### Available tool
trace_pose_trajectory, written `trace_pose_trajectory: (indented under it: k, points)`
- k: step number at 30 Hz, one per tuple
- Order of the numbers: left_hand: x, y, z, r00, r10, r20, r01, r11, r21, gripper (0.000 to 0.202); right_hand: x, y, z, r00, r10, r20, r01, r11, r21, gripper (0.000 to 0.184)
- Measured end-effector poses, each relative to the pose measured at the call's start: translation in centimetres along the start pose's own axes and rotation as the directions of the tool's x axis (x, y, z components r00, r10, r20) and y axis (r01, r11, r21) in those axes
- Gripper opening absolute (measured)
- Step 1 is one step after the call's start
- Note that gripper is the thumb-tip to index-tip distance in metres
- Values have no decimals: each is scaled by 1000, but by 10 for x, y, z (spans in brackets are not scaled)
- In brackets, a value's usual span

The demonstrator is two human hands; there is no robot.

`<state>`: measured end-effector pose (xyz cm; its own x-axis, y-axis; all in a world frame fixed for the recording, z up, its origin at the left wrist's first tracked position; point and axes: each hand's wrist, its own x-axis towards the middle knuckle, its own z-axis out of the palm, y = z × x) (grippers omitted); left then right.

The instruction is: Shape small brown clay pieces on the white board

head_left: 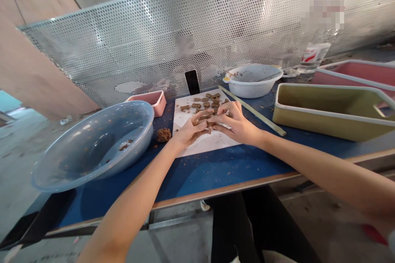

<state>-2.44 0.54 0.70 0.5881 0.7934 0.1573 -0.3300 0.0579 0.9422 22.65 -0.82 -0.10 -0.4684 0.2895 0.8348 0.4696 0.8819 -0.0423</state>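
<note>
Both my hands meet over a white board (197,141) on the blue table. My left hand (190,129) and my right hand (236,121) have their fingers curled around a brown dough strip (207,121) that lies between them on the board. Several small cut brown pieces (205,102) lie on the far part of the board. A brown dough lump (163,134) sits on the table just left of the board.
A large blue basin (92,144) stands at the left, a pink box (151,99) behind it. A white bowl (252,80), a long stick (251,110), a green tray (333,109), a pink tray (354,73) and a bottle (314,53) lie right. A phone (192,81) leans on the perforated metal screen (197,33).
</note>
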Motion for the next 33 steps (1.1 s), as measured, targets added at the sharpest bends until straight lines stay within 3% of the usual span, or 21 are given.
trace_pose_trajectory:
  k: [9,13,18,22,27,33]
  points:
    - [1,-3,0,1000,-12,-18,12,1000,21,74,2,-4,-4,997,80,16,-79,996,-33,19]
    - [0,-3,-1,999,-24,-41,25,999,26,76,1,-4,-4,999,47,2,-46,998,-38,29]
    - [0,-3,-1,999,-33,-34,35,999,41,77,1,-6,-3,998,61,-35,-63,997,-47,20]
    - [1,-4,-3,998,-25,-50,28,999,45,79,2,-7,-3,998,18,-56,-22,998,-59,27]
    - [1,-4,-3,999,-31,-35,33,998,51,75,1,-7,-6,996,90,-22,-91,992,-92,17]
    - [2,-7,-4,998,-40,-43,42,998,52,69,3,-7,-7,994,105,7,-104,992,-65,25]
